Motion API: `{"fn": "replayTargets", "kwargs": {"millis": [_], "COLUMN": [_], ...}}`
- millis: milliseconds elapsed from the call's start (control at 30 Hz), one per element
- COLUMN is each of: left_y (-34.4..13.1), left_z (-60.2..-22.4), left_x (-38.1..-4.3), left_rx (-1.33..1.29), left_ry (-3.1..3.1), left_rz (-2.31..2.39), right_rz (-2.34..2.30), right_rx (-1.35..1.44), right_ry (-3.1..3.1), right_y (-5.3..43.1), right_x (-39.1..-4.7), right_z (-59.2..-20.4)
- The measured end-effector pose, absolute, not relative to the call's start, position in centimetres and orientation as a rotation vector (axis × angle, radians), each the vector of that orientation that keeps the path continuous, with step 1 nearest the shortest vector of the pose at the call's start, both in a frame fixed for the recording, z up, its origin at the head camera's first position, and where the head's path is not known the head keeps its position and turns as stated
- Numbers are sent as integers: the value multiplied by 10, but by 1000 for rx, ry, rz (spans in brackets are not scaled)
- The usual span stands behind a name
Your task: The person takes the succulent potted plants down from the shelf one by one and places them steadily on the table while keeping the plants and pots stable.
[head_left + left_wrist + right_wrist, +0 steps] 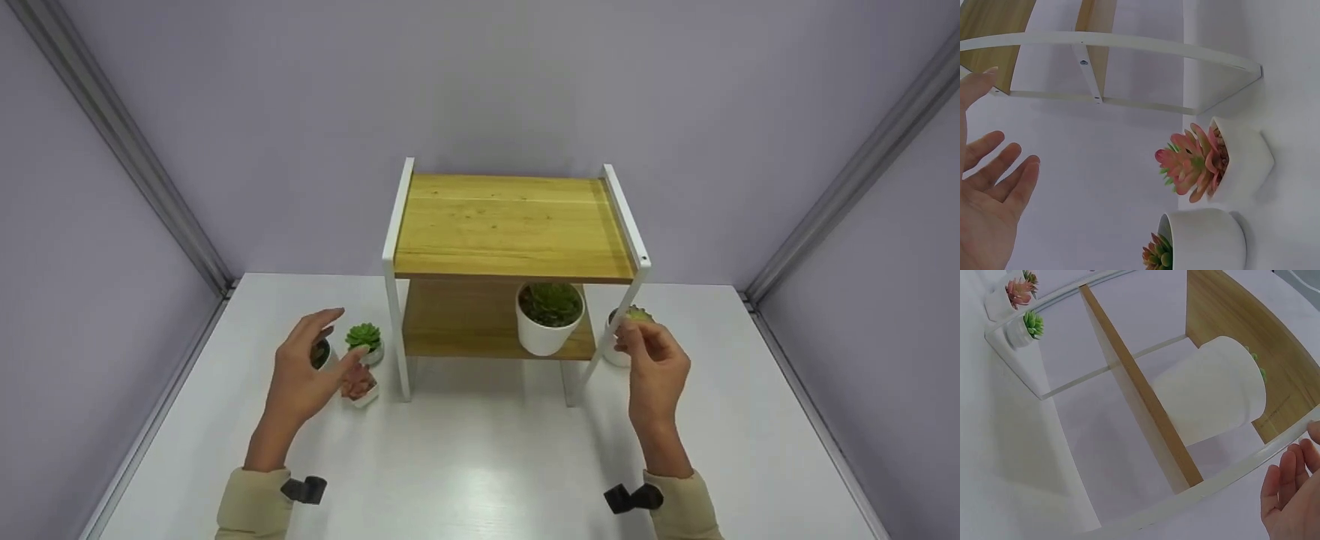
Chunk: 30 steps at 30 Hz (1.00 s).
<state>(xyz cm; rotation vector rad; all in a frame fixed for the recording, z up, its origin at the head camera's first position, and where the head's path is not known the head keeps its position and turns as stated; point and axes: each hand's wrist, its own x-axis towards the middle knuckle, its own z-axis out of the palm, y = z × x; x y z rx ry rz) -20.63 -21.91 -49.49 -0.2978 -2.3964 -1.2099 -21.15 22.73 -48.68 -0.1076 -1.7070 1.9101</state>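
Observation:
A two-tier wooden shelf (517, 225) with a white frame stands between the hands. A white pot with a green succulent (544, 334) rests on its lower board. My left hand (300, 375) hovers over small potted plants left of the shelf, fingers spread and holding nothing. Among these are a pink succulent (1193, 163) in an angular white pot, a bright green succulent (364, 336), and a darker plant (1159, 253) in a round pot. My right hand (658, 375) is beside the shelf's right front post, fingers loosely bent; contact is unclear. Behind it, another potted plant (616, 352) is partly hidden.
The white table (480, 465) extends around the shelf. Pale walls (495, 82) rise at the back and both sides, with grey metal strips (142, 165) along the corners. The shelf's white posts (397, 330) reach the tabletop.

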Motion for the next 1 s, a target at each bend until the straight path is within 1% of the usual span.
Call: {"fn": "replayTargets", "kwargs": {"millis": [267,433,567,1000], "left_y": [-210,-205,-201,-185], "left_z": [-487,-483,-483,-478], "left_x": [-208,-210,-211,-214], "left_rx": [-389,-415,-416,-364], "left_ry": [-2327,-2316,-2296,-2323], "left_rz": [-1200,-1215,-1263,-1381], "right_rz": [1929,1907,1873,1731], "right_rx": [-123,-53,-1,39], "right_ry": [-1629,-1632,-1636,-1718], "right_y": [225,219,212,190], "right_x": [-204,-198,-192,-172], "right_z": [-483,-481,-480,-485]}}
